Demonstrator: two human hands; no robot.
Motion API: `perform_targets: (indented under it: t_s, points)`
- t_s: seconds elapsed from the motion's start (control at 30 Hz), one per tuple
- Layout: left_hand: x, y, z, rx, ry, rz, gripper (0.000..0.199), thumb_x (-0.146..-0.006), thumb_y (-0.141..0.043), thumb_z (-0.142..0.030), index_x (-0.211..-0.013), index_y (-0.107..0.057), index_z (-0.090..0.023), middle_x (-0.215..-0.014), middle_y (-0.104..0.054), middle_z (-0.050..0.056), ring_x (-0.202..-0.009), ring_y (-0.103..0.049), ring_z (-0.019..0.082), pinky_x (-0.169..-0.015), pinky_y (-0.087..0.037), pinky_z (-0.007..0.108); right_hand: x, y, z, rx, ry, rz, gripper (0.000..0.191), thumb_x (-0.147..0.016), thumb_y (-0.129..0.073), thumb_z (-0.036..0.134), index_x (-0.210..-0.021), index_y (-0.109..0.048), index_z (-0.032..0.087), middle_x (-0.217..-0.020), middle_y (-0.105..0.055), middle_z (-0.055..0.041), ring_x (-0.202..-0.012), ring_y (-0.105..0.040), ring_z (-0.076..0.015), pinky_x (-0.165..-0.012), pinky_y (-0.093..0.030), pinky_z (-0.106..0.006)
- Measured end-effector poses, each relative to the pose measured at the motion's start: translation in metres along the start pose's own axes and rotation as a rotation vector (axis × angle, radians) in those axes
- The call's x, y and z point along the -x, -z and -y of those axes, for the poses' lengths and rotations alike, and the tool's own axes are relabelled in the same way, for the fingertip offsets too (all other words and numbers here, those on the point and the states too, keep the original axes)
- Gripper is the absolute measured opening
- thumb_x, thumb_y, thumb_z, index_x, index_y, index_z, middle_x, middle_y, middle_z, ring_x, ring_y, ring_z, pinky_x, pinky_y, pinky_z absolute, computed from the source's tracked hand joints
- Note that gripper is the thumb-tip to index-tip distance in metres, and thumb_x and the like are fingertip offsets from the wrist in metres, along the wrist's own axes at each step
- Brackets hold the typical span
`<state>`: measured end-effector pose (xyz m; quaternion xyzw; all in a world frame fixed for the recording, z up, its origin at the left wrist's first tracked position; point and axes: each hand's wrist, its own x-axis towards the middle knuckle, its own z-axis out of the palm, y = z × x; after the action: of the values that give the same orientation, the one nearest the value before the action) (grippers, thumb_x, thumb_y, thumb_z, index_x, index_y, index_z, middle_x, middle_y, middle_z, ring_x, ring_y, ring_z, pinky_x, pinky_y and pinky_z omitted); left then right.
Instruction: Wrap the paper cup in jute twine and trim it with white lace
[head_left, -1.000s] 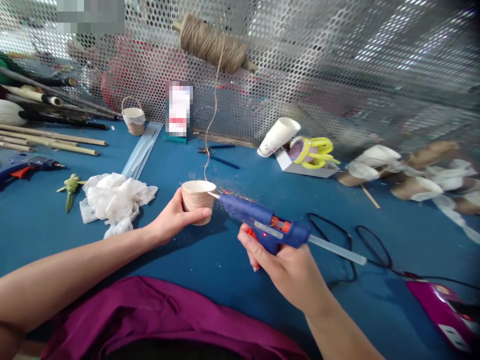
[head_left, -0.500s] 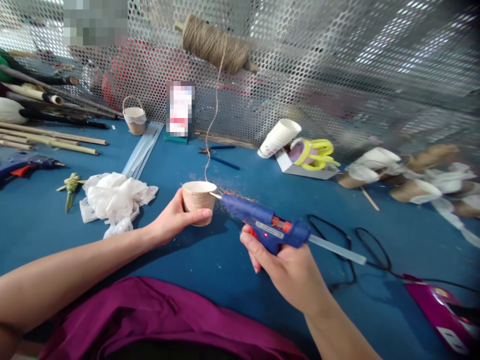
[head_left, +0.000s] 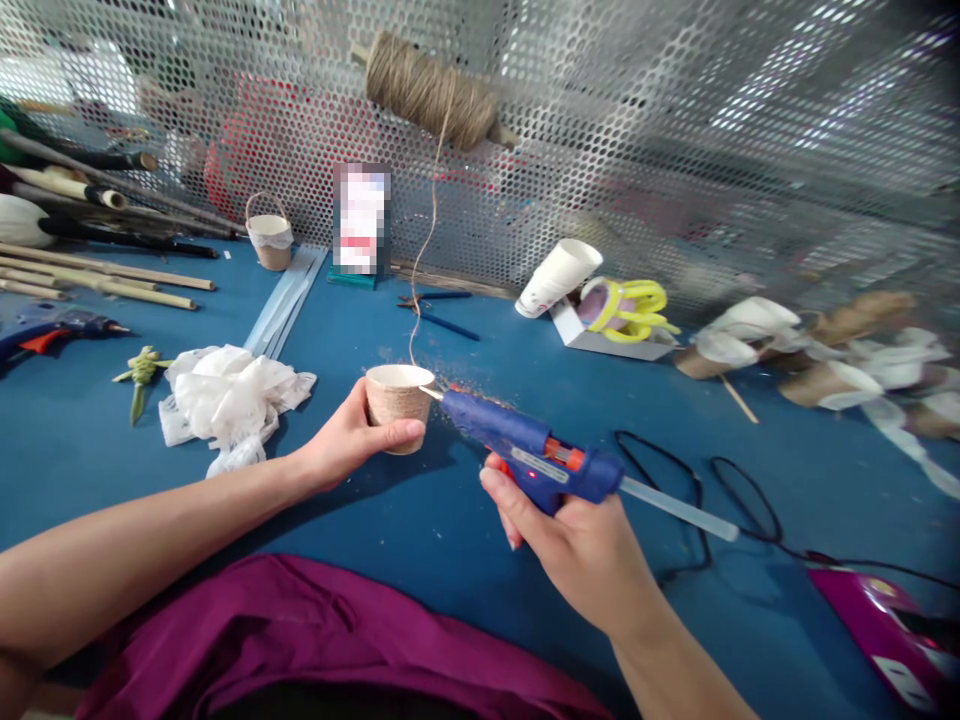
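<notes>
My left hand (head_left: 352, 435) is closed around a small paper cup (head_left: 396, 408) wrapped in brown twine, thumb across its front. In my right hand (head_left: 570, 540) is a blue glue gun (head_left: 517, 435), its nozzle at the cup's right rim; whether it touches I cannot tell. A clear glue stick (head_left: 679, 508) sticks out of the gun's back, and a small red light glows on its side. From a twine spool (head_left: 431, 90) above, a strand (head_left: 433, 215) runs down to behind the cup.
White lace (head_left: 232, 395) and a second glue gun (head_left: 56, 328) lie left. Behind are a small basket (head_left: 270, 240), pliers (head_left: 442, 312), white paper cups (head_left: 559, 275) and a box (head_left: 615, 345) with yellow-handled scissors. A black cord (head_left: 712, 480) loops right. Perforated metal closes the back.
Almost nothing differs. The glue gun's rear and the glue stick have shifted very slightly right and down, while the cup stays in my left hand.
</notes>
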<state>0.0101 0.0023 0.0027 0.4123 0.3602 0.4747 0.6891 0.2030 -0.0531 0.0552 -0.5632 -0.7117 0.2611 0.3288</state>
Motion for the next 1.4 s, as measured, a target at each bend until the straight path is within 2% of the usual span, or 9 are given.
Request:
perform_targets:
  t_s: [0.17, 0.33, 0.5, 0.7, 0.83, 1.03, 1.27, 1.4]
  points:
    - [-0.0002, 0.0003, 0.0003, 0.005, -0.004, 0.002, 0.064, -0.061, -0.078, -0.03, -0.114, -0.047, -0.014, -0.113, -0.058, 0.012, -0.106, -0.053, 0.026, -0.092, -0.039, 0.038, 0.0006, -0.0019, -0.001, 0.057, -0.028, -0.003, 0.027, -0.084, -0.053, 0.041, -0.071, -0.06, 0.019, -0.04, -0.052, 0.0045, -0.036, -0.054, -0.0128, -0.045, -0.049, -0.026]
    - [0.0001, 0.0025, 0.0018, 0.002, 0.015, -0.029, 0.064, -0.06, -0.079, -0.031, -0.112, -0.047, -0.015, -0.113, -0.058, 0.012, -0.104, -0.053, 0.025, -0.091, -0.04, 0.039, -0.0014, -0.0004, 0.0003, -0.005, -0.029, -0.019, 0.025, -0.083, -0.053, 0.04, -0.071, -0.058, 0.019, -0.038, -0.049, 0.0055, -0.034, -0.052, -0.0123, -0.042, -0.048, -0.024]
    - [0.0, 0.002, 0.0006, 0.005, -0.001, 0.002, 0.063, -0.06, -0.079, -0.03, -0.114, -0.049, -0.016, -0.112, -0.059, 0.011, -0.104, -0.054, 0.025, -0.092, -0.039, 0.039, 0.0008, -0.0004, 0.0021, 0.01, -0.054, -0.015, 0.026, -0.083, -0.053, 0.042, -0.073, -0.06, 0.019, -0.04, -0.052, 0.0048, -0.035, -0.053, -0.0129, -0.044, -0.049, -0.025]
    - [-0.001, 0.0028, 0.0022, 0.009, -0.013, 0.01, 0.062, -0.062, -0.078, -0.029, -0.115, -0.048, -0.015, -0.112, -0.058, 0.012, -0.106, -0.053, 0.026, -0.093, -0.039, 0.039, -0.0005, -0.0004, 0.0006, 0.042, 0.012, -0.009, 0.027, -0.085, -0.052, 0.039, -0.067, -0.057, 0.019, -0.039, -0.05, 0.0053, -0.035, -0.053, -0.0116, -0.044, -0.048, -0.024]
    - [-0.0007, 0.0032, 0.0028, -0.003, -0.002, -0.021, 0.065, -0.06, -0.079, -0.029, -0.114, -0.046, -0.015, -0.112, -0.058, 0.012, -0.103, -0.054, 0.025, -0.091, -0.04, 0.039, -0.0003, 0.0015, 0.0011, -0.002, 0.0, -0.012, 0.023, -0.085, -0.052, 0.036, -0.07, -0.057, 0.02, -0.039, -0.049, 0.0062, -0.035, -0.052, -0.011, -0.043, -0.048, -0.022]
    - [-0.0008, 0.0026, 0.0011, -0.003, -0.023, 0.013, 0.064, -0.061, -0.078, -0.029, -0.115, -0.047, -0.014, -0.113, -0.057, 0.012, -0.106, -0.053, 0.026, -0.093, -0.039, 0.039, 0.0015, 0.001, 0.0012, 0.022, 0.0, -0.002, 0.025, -0.085, -0.052, 0.037, -0.069, -0.057, 0.019, -0.04, -0.05, 0.0055, -0.036, -0.053, -0.0113, -0.045, -0.049, -0.024]
    - [-0.0016, 0.0034, 0.002, -0.019, -0.013, -0.03, 0.066, -0.058, -0.08, -0.031, -0.112, -0.046, -0.015, -0.11, -0.058, 0.011, -0.103, -0.054, 0.025, -0.091, -0.04, 0.039, 0.0014, 0.0012, 0.0013, -0.028, -0.019, -0.017, 0.022, -0.085, -0.052, 0.036, -0.073, -0.058, 0.018, -0.039, -0.049, 0.0061, -0.035, -0.051, -0.0107, -0.041, -0.047, -0.022]
    - [-0.0011, 0.0021, 0.0011, -0.014, -0.016, -0.017, 0.067, -0.058, -0.08, -0.032, -0.113, -0.046, -0.015, -0.111, -0.057, 0.012, -0.105, -0.053, 0.026, -0.092, -0.039, 0.04, 0.0013, 0.0017, 0.0019, -0.011, -0.012, -0.003, 0.024, -0.084, -0.053, 0.037, -0.069, -0.057, 0.018, -0.04, -0.05, 0.0051, -0.036, -0.053, -0.0111, -0.043, -0.048, -0.022]
